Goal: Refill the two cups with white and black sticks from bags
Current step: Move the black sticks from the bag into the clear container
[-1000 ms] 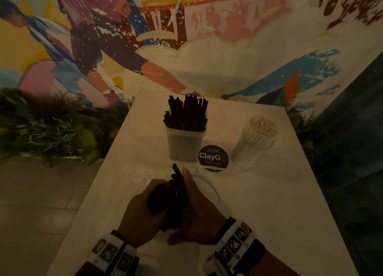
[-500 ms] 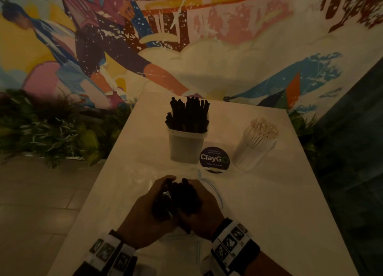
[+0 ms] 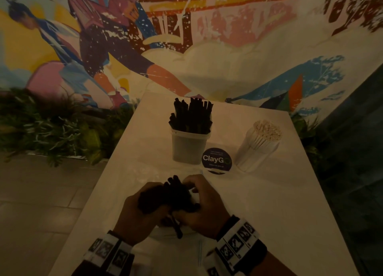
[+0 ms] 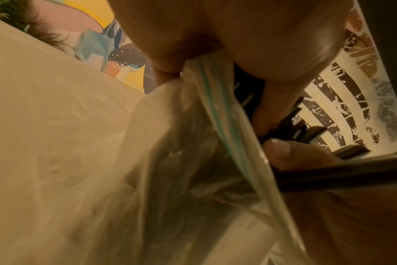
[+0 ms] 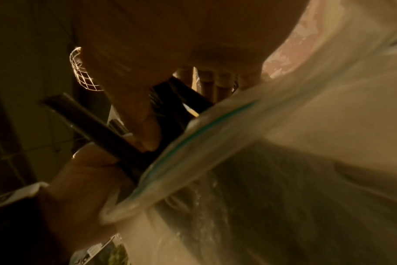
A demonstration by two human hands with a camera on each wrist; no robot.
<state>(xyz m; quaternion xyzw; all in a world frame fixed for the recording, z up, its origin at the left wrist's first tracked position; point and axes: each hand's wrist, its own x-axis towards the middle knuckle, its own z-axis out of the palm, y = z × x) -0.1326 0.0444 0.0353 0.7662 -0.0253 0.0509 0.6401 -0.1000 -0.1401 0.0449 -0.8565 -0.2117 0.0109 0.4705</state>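
Both my hands are wrapped round a bundle of black sticks (image 3: pixel 173 195) low over the near middle of the white table (image 3: pixel 269 213). My left hand (image 3: pixel 145 207) curls over its left side and my right hand (image 3: pixel 202 203) over its right side. One stick (image 3: pixel 177 229) pokes out below the hands towards me. A clear zip bag (image 4: pixel 170 179) lies crumpled under the hands, its blue-green strip (image 5: pixel 193 139) running against the sticks. Farther back stand a cup of black sticks (image 3: pixel 189 149) and a clear cup of white sticks (image 3: pixel 258 149).
A round dark "ClayGo" sticker (image 3: pixel 216 160) lies on the table between the two cups. Green plants (image 3: pixel 51 128) line the left side below a painted wall. The table's left edge drops to a tiled floor (image 3: pixel 41 203).
The bundle stood taller with my right hand flat against it. Both hands have since curled round it and brought it lower over the bag.
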